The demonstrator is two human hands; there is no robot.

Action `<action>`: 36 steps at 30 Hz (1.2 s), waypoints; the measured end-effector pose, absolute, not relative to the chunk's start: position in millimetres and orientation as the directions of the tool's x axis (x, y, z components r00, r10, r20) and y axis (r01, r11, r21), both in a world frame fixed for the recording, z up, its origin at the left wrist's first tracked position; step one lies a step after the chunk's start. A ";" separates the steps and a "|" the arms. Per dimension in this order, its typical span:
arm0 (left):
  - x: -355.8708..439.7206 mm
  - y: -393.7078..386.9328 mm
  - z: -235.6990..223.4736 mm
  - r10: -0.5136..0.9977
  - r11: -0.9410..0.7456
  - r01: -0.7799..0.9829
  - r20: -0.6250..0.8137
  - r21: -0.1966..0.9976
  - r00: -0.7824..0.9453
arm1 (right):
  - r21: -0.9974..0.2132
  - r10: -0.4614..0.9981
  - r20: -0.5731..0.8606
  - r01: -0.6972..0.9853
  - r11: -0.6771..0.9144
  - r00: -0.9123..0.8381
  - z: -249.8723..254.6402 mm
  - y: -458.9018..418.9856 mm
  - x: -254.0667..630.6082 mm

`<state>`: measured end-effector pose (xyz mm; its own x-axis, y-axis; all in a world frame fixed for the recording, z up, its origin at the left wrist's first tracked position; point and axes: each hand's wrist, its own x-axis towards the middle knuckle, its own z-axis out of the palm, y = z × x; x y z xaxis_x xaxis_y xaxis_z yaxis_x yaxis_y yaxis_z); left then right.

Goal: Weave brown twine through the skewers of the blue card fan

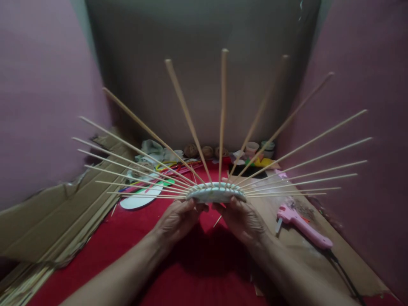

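A flat white oval base [216,194] with several thin wooden sticks [223,114] fanning out from its rim is held up above the red surface. My left hand [177,221] grips the base's left underside with curled fingers. My right hand [244,221] grips its right underside the same way. The sticks point left, up and right in a wide fan.
A pink glue gun [302,225] with a black cord lies on cardboard [347,263] at the right. A white oval cutout [140,199], coloured scraps, twine balls [207,151] and small cups [251,148] sit at the back. Flattened cardboard [47,225] lies at the left. Pink walls close in both sides.
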<state>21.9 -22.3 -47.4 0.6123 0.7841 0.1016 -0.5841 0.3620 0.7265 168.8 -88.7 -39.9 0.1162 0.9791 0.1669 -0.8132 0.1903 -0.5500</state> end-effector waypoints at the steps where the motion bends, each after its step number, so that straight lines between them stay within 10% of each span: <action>1: 22.8 -23.7 -47.2 0.785 0.353 -0.570 0.095 0.742 0.612 | -0.547 0.982 0.155 -0.818 0.177 0.109 -40.4 -88.8 169.1; 19: 20.6 -24.5 -44.0 0.747 0.337 -0.547 0.137 0.766 0.651 | -0.458 0.989 -0.069 -0.885 0.086 0.132 -34.7 -88.1 181.3; 28: 19.5 -34.3 -38.2 0.800 0.095 -0.266 0.086 0.959 0.594 | -0.624 0.993 -0.023 -0.778 0.078 0.118 -37.7 -88.0 172.5; 31: 20.6 -30.7 -33.0 0.836 0.113 -0.381 0.119 0.917 0.535 | -0.870 0.985 0.075 -0.473 0.140 0.154 -38.1 -86.0 178.7; 33: 19.9 -25.3 -29.1 0.864 0.104 -0.480 0.161 0.871 0.478 | -0.982 0.967 0.186 0.024 0.185 0.174 -37.9 -84.1 186.2; 36: 17.5 -16.6 -26.4 0.880 0.072 -0.541 0.202 0.838 0.430 | -0.558 0.948 0.316 0.802 0.215 -0.035 -38.6 -80.9 195.2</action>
